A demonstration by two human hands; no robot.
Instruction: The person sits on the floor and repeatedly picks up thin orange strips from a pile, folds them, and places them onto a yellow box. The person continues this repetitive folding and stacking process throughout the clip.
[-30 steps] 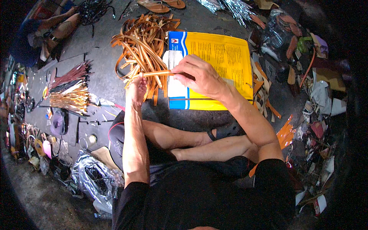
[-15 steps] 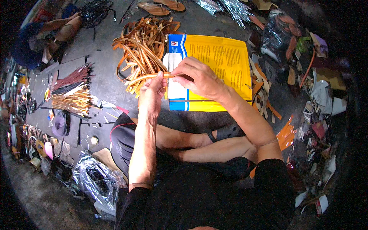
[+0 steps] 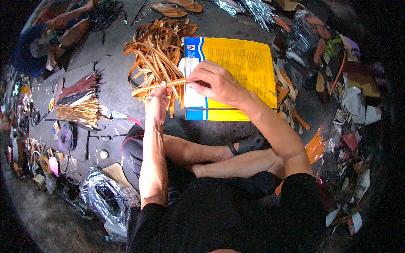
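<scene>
A narrow orange-brown strip (image 3: 176,82) runs between my two hands, over the left edge of a yellow, blue and white sheet-metal-like panel (image 3: 240,55). My left hand (image 3: 157,101) pinches the strip from below, and the strip's other end reaches past it to the left. My right hand (image 3: 215,82) is closed on the strip's right end above the panel; its fingertips partly hide that end. Just beyond my left hand lies a tangled heap of similar orange-brown strips (image 3: 158,46).
Bundles of brown and golden strips (image 3: 78,111) lie on the floor at the left, near another person's arm (image 3: 69,21). Sandals (image 3: 168,9) lie at the far side. Scraps (image 3: 356,105) crowd the right; a clear plastic bag (image 3: 107,194) sits at the lower left.
My left hand has slid left and slightly down along the strip, away from my right hand. More of the strip shows between them. My right hand has barely moved.
</scene>
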